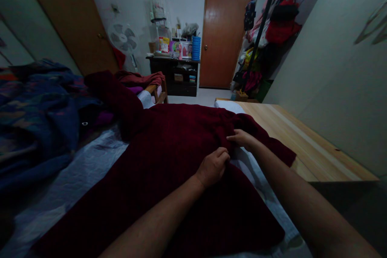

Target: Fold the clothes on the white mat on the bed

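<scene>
A dark red long-sleeved garment lies spread over the bed, one sleeve reaching to the upper left and the other onto a wooden board at the right. My left hand is closed, its fingers pinching the garment's cloth near the right side. Just beyond it, my right hand grips the same garment below the right sleeve, thumb and forefinger at the fabric. Part of its fingers is hidden by the cloth. Pale bedding shows around the garment's edges.
A heap of blue patterned clothes lies at the left. The light wooden board is beside the wall at the right. Farther back are a white fan, a black shelf, a brown door and hanging bags.
</scene>
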Demonstrator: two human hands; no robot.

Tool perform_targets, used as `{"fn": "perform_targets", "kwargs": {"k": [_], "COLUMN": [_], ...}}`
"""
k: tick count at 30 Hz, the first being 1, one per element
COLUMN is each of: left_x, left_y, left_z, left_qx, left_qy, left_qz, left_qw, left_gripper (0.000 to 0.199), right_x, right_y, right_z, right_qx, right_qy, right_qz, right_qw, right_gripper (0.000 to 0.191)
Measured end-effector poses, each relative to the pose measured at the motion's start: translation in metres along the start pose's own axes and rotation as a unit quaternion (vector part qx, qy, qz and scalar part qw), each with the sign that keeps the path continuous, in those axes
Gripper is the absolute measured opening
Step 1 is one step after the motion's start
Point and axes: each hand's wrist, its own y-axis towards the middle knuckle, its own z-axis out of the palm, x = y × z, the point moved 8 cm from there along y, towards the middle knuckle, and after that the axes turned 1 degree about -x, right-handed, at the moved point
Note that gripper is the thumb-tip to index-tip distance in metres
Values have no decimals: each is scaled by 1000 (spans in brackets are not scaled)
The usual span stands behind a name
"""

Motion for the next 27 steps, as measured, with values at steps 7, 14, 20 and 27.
{"fn": "perform_targets", "kwargs": {"k": [7, 14, 20, 27], "left_x": [65, 115, 118, 127], "left_y": [-26, -62, -66, -64], "left_z": [-40, -64, -67, -60], "left_qx": [-5, 72, 66, 95], "left_qy": [236, 296, 311, 303], "left_qz": [-177, -277, -276, -284], "left_qw": [956, 911, 907, 905], "left_gripper": [49, 31, 34, 29], "right_x": [2, 1, -5, -23], "right_y": [3, -18, -24, -51], "right_z": [-26, -34, -30, 1], "right_qx": [-130, -219, -174, 0], "right_qy": [-93, -346, -206, -75], "right_qz": [-59, -63, -53, 4], "right_qw": [985, 910, 962, 997], "right_gripper": [11, 21, 15, 18]}}
